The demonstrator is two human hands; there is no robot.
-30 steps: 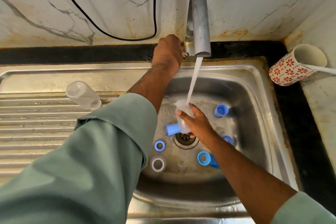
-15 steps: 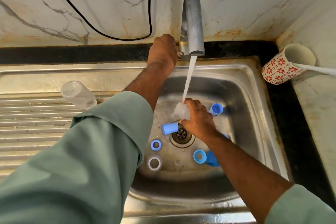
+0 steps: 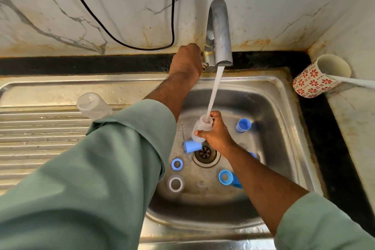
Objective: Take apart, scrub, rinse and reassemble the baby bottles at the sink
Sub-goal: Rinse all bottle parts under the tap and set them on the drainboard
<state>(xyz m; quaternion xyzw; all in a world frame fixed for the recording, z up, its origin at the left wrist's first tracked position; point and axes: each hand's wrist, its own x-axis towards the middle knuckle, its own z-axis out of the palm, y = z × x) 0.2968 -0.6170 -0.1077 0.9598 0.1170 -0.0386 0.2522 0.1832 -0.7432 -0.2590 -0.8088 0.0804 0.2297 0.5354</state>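
Translucent plastic is gripped by the right hand (image 3: 218,135), whose fingers and thumb are curled round a clear baby bottle (image 3: 200,129) held over the sink (image 3: 284,128), just above the drain (image 3: 205,153). The bottle is tilted, its open mouth turned up under the stream of water (image 3: 214,93) that falls from the faucet (image 3: 220,32). The left hand (image 3: 186,61) is stretched out to the faucet's base, knuckles up; its fingers are hidden behind it, so it cannot be told whether they are apart or closed on anything (a green sleeve (image 3: 97,168) covers that forearm). Blue caps (image 3: 243,125) and rings (image 3: 177,164) are scattered on the sink floor, with a pale ring (image 3: 175,183) near them. A second clear bottle (image 3: 93,105) lies on its side on the ribbed drainboard (image 3: 40,138).
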